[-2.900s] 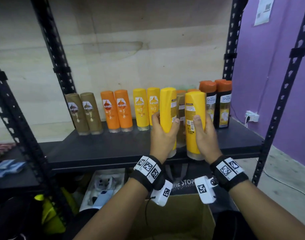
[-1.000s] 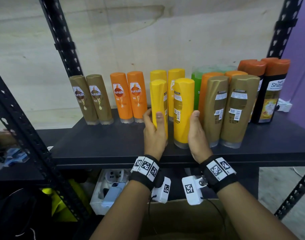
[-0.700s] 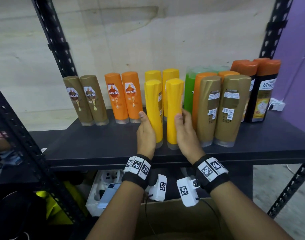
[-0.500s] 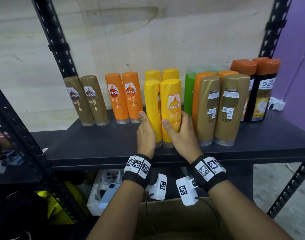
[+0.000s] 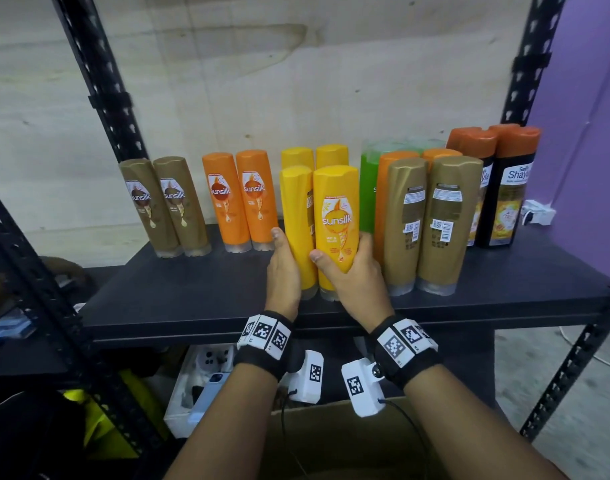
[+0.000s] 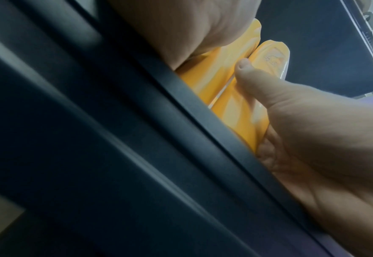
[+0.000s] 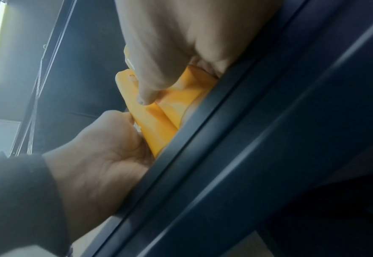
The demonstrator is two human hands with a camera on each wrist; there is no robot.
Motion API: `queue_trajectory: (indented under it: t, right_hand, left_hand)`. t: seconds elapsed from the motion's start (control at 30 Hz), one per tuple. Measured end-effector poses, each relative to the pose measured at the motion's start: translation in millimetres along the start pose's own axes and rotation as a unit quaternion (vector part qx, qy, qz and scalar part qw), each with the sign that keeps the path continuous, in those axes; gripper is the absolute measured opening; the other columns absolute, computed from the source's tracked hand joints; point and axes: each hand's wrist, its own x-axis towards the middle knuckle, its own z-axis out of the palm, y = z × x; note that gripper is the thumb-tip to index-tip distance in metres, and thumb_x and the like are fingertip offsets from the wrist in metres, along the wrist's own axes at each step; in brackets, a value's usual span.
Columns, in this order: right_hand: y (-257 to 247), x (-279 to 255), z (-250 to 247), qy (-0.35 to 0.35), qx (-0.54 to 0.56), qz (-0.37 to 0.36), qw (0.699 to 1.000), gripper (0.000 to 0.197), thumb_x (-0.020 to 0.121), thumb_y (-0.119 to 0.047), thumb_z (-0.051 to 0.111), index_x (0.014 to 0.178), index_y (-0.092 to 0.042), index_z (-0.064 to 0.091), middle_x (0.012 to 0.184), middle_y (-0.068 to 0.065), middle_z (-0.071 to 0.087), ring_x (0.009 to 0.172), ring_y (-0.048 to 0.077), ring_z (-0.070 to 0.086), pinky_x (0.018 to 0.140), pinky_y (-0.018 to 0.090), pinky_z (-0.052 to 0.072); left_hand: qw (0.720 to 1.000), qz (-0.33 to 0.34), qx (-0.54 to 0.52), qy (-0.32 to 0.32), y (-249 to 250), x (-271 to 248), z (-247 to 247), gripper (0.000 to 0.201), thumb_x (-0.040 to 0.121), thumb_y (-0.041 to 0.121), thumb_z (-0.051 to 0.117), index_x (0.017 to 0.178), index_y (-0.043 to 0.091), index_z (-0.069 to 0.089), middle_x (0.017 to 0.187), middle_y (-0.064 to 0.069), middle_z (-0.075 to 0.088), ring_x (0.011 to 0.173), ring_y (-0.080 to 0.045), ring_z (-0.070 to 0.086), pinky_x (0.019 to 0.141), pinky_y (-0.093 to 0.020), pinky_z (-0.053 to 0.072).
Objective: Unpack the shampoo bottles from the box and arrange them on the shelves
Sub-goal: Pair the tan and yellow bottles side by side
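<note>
Where the black shelf [image 5: 199, 299] begins at left: two brown bottles [image 5: 165, 206], then two orange bottles [image 5: 241, 200], upright in a row. Centre: left hand [image 5: 283, 271], grip closed round the left yellow bottle [image 5: 298, 220], label turned away; right hand [image 5: 355, 278], grip wrapped round the right yellow bottle [image 5: 336, 216], label forward; both stand upright, touching. Right: green, gold and dark bottles. Below: cardboard box [image 5: 331, 441].

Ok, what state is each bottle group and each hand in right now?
Right yellow bottle: upright, logo facing out, held by right hand.
Left yellow bottle: upright, side-on, gripped by left hand.
Front brown bottles: upright, back labels out.
Orange bottles: upright, logos out.
</note>
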Motion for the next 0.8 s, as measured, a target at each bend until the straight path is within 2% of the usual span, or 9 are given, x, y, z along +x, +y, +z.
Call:
queue_trajectory:
  t: [0.1, 0.2, 0.3, 0.37, 0.43, 0.5, 0.57, 0.7, 0.8]
  right_hand:
    - [-0.6, -2.5, -0.8, 0.010, 0.001, -0.002, 1.000, 0.076, 0.068, -0.086, 0.066, 0.123, -0.041, 0.037, 0.117, -0.015, 0.065, 0.097, -0.002, 0.064, 0.069, 0.012, 0.047]
    - [-1.1, -3.5, -3.3, 0.017, 0.008, -0.003, 1.000, 0.073, 0.067, -0.087, 0.065, 0.119, -0.046, 0.037, 0.110, -0.022, 0.064, 0.092, -0.013, 0.062, 0.065, 0.005, 0.045]
    - [-1.5, -4.6, -4.9, 0.027, 0.010, -0.004, 1.000, 0.070, 0.067, -0.086, 0.066, 0.118, -0.048, 0.037, 0.106, -0.027, 0.062, 0.091, -0.019, 0.060, 0.064, 0.003, 0.046]
    - [-3.0, -5.7, -4.9, 0.035, 0.010, -0.002, 0.999, 0.068, 0.069, -0.086, 0.064, 0.118, -0.046, 0.039, 0.105, -0.028, 0.063, 0.091, -0.018, 0.060, 0.064, 0.003, 0.046]
    - [-5.0, -7.2, -4.9, 0.042, 0.024, 0.001, 0.999, 0.063, 0.074, -0.088, 0.058, 0.117, -0.044, 0.042, 0.102, -0.031, 0.065, 0.091, -0.017, 0.061, 0.065, 0.002, 0.046]
    - [-7.3, -8.6, -5.5, 0.048, 0.034, 0.004, 0.998, 0.057, 0.079, -0.088, 0.051, 0.114, -0.042, 0.045, 0.099, -0.037, 0.065, 0.090, -0.016, 0.062, 0.066, 0.001, 0.044]
    - [-9.3, -8.5, -5.8, 0.053, 0.034, 0.007, 0.998, 0.056, 0.080, -0.087, 0.050, 0.112, -0.041, 0.047, 0.098, -0.039, 0.064, 0.088, -0.016, 0.062, 0.065, 0.001, 0.044]
    - [-9.8, -6.8, -6.5, 0.060, 0.042, 0.012, 0.997, 0.055, 0.079, -0.086, 0.052, 0.112, -0.042, 0.050, 0.097, -0.031, 0.065, 0.087, -0.021, 0.059, 0.065, -0.002, 0.042]
    - [-8.7, -7.6, -6.7, 0.058, 0.036, 0.008, 0.998, 0.053, 0.081, -0.083, 0.052, 0.112, -0.040, 0.049, 0.098, -0.030, 0.064, 0.087, -0.024, 0.058, 0.064, -0.003, 0.041]
  left_hand:
    - [1.000, -0.004, -0.003, -0.016, 0.9, 0.4, -0.1, 0.074, 0.058, 0.109, 0.027, 0.099, 0.064, 0.070, 0.117, 0.006, 0.076, 0.112, -0.019, 0.071, 0.103, -0.053, 0.053]
    - [1.000, -0.001, 0.007, -0.015, 1.9, -0.3, 0.2, 0.073, 0.060, 0.108, 0.025, 0.097, 0.064, 0.070, 0.118, 0.007, 0.075, 0.114, -0.017, 0.069, 0.106, -0.051, 0.052]
    - [1.000, 0.009, 0.020, -0.017, 1.9, -2.3, 2.2, 0.073, 0.067, 0.105, 0.024, 0.106, 0.060, 0.066, 0.127, 0.003, 0.071, 0.119, -0.019, 0.067, 0.109, -0.052, 0.049]
    - [0.999, 0.028, 0.041, -0.017, 2.4, -4.1, 2.4, 0.060, 0.074, 0.101, 0.025, 0.104, 0.066, 0.063, 0.130, 0.005, 0.069, 0.121, -0.017, 0.065, 0.109, -0.051, 0.048]
    - [0.997, 0.047, 0.064, -0.008, 2.8, -5.6, 1.7, 0.046, 0.078, 0.098, 0.026, 0.097, 0.073, 0.060, 0.125, 0.013, 0.069, 0.119, -0.011, 0.064, 0.109, -0.048, 0.048]
    - [0.994, 0.065, 0.082, 0.006, 3.5, -7.7, 1.4, 0.039, 0.079, 0.097, 0.027, 0.091, 0.075, 0.057, 0.106, 0.029, 0.069, 0.106, 0.006, 0.062, 0.102, -0.040, 0.049]
    - [0.993, 0.074, 0.088, 0.019, 6.7, -9.3, 1.6, 0.045, 0.080, 0.095, 0.030, 0.092, 0.064, 0.060, 0.093, 0.037, 0.067, 0.092, 0.016, 0.060, 0.091, -0.033, 0.047]
    - [0.995, 0.069, 0.064, 0.028, 6.1, -9.3, 1.7, 0.061, 0.079, 0.090, 0.037, 0.106, 0.038, 0.054, 0.111, 0.018, 0.063, 0.106, -0.001, 0.061, 0.097, -0.039, 0.048]
    - [0.994, 0.090, 0.053, 0.044, 6.8, -10.4, 1.9, 0.046, 0.081, 0.090, 0.028, 0.106, 0.057, 0.050, 0.105, 0.033, 0.061, 0.096, 0.022, 0.055, 0.087, -0.026, 0.041]
